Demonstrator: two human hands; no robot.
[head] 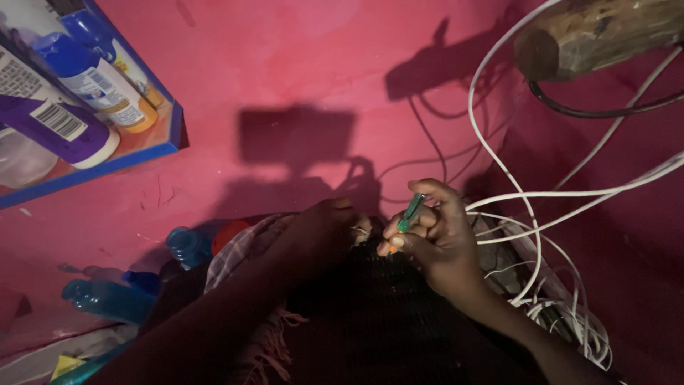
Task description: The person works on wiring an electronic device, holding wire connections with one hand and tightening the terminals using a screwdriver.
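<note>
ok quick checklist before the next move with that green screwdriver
1. Grip on green screwdriver: right hand pinches it near the handle, ok.
2. Tip contact: hidden behind the fingers, cannot tell.
3. Left hand steadying the work: resting by the small white wire ends, ok.
4. Loose white cables: looping close beside the right hand, not ok.
5. Lighting: work spot in deep shadow, not ok.
6. Whether the wires are live: cannot tell.

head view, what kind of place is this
Likely a dim corner of a home: pink painted wall, blue shelf holding toiletry bottles, and loose white cables beside the hands.
</note>
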